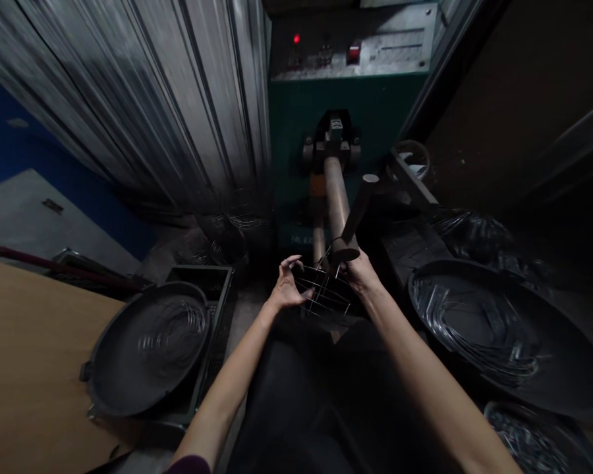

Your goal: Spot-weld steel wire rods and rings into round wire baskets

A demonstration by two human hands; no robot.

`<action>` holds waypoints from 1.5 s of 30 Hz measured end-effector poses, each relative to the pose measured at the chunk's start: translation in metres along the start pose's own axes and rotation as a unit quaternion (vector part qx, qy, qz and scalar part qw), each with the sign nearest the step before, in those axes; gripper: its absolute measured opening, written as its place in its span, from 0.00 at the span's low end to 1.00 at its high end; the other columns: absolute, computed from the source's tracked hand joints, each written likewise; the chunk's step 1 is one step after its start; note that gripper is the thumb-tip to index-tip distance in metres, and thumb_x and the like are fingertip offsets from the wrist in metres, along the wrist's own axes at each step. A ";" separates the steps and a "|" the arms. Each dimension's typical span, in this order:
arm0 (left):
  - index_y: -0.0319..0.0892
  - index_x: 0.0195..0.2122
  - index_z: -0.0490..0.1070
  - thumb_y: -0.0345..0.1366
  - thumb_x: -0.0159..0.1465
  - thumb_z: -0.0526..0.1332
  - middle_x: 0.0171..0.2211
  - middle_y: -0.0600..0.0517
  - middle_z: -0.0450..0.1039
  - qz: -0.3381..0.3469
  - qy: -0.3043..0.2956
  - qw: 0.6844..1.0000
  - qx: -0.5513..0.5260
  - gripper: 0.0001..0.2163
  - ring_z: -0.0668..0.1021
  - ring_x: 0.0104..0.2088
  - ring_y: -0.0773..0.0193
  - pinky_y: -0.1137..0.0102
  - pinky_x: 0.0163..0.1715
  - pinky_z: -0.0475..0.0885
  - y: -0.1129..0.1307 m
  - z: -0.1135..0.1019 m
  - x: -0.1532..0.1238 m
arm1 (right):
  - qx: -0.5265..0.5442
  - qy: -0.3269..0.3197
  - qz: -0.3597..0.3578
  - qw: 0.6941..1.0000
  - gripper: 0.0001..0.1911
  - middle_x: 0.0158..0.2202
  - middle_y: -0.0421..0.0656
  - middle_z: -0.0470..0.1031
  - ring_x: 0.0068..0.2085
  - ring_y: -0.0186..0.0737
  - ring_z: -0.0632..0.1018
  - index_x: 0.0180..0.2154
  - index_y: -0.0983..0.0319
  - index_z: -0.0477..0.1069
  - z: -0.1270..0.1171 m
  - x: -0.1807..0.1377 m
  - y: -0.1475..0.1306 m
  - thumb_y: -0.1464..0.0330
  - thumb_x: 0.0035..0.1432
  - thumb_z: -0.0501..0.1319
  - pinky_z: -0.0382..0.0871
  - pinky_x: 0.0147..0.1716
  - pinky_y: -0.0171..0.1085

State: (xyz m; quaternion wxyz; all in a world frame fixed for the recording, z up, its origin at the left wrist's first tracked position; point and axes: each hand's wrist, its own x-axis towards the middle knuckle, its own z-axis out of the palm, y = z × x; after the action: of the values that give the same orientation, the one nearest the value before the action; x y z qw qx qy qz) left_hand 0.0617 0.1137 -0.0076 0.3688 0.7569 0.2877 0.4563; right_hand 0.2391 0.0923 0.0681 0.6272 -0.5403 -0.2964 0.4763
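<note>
A small wire grid frame (323, 293) is held between both hands, just below the metal arm (337, 197) of a green machine (346, 99). My left hand (287, 288) grips the frame's left edge with curled fingers. My right hand (360, 273) grips its right edge, close under the round tip of a dark lever (356, 214).
A round dark pan (151, 349) with a few wire rings sits on a black crate at the left. A larger pan (494, 329) full of wire pieces lies at the right, another (528, 438) below it. Corrugated metal wall at the back left, wooden board (24, 368) at the far left.
</note>
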 end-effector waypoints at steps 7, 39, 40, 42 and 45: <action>0.47 0.55 0.44 0.33 0.46 0.66 0.40 0.51 0.59 0.030 0.028 0.999 -0.027 0.38 0.68 0.41 0.61 0.57 0.47 0.66 -0.005 -0.002 0.003 | -0.022 0.030 0.029 0.999 0.19 0.15 0.30 0.60 0.15 0.27 0.60 0.31 0.59 0.61 0.005 0.014 0.008 0.61 0.38 0.67 0.52 0.12 0.29; 0.39 0.43 0.73 0.48 0.66 0.51 0.28 0.51 0.74 -0.232 -0.183 0.941 -0.163 0.19 0.75 0.29 0.66 0.71 0.32 0.70 0.144 0.013 -0.034 | -0.431 -0.160 -0.173 0.871 0.11 0.33 0.45 0.76 0.34 0.42 0.77 0.34 0.60 0.73 -0.042 -0.187 0.018 0.67 0.61 0.53 0.72 0.38 0.41; 0.39 0.41 0.73 0.47 0.66 0.51 0.26 0.52 0.73 -0.231 -0.185 0.943 -0.152 0.18 0.73 0.27 0.67 0.73 0.30 0.69 0.150 0.010 -0.037 | -0.453 -0.160 -0.191 0.856 0.11 0.34 0.45 0.76 0.35 0.42 0.78 0.36 0.59 0.74 -0.057 -0.190 0.008 0.67 0.62 0.52 0.73 0.38 0.40; 0.39 0.37 0.75 0.46 0.66 0.52 0.27 0.52 0.73 -0.203 -0.200 0.952 -0.113 0.18 0.73 0.28 0.68 0.74 0.30 0.67 0.158 -0.004 -0.042 | -0.500 -0.079 -0.251 0.825 0.13 0.41 0.47 0.76 0.42 0.43 0.77 0.46 0.58 0.72 -0.091 -0.189 -0.020 0.65 0.63 0.53 0.73 0.43 0.42; 0.40 0.33 0.76 0.46 0.65 0.53 0.29 0.51 0.74 -0.152 -0.219 0.960 -0.084 0.17 0.73 0.30 0.67 0.73 0.31 0.66 0.168 -0.028 -0.043 | -0.571 -0.070 -0.298 0.762 0.24 0.55 0.50 0.68 0.53 0.46 0.72 0.61 0.57 0.59 -0.123 -0.178 -0.060 0.64 0.64 0.52 0.69 0.50 0.45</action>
State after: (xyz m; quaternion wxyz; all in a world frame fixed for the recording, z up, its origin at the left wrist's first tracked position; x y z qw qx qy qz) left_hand 0.0349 -0.0055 0.1187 0.5498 0.7521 0.2724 0.2404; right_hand 0.2983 -0.1176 0.1215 0.2906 -0.6477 -0.7029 0.0445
